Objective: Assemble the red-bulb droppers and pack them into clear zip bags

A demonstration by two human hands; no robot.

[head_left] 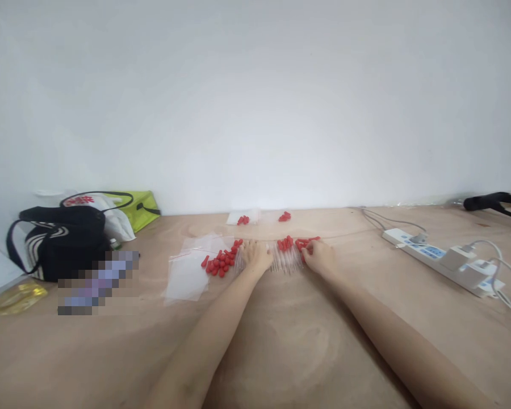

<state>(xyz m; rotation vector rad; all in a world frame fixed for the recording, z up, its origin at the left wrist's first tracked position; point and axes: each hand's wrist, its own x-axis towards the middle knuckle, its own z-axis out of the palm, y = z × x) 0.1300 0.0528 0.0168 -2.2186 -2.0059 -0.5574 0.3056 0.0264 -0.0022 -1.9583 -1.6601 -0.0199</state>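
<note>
A row of thin clear tubes (286, 264) lies side by side on the wooden table, with red rubber bulbs (285, 243) grouped at their far ends. My left hand (256, 255) rests over the left part of the row, palm down, its fingers stretched out and apart. To its left is a loose pile of red rubber bulbs (221, 264), partly on flat clear plastic bags (187, 275). At the right end of the row, my right hand (321, 259) has its thumb and fingers closed on a red rubber bulb, mostly hidden by the fingertips. More bulbs lie just beyond it.
Near the wall, small groups of red bulbs (243, 220) lie on clear bags. A white power strip (434, 258) with plugged-in chargers and cables stands on the right. On the left are a black bag (68, 241), a lime-green bag (142, 210) and a yellow transparent item (20, 298).
</note>
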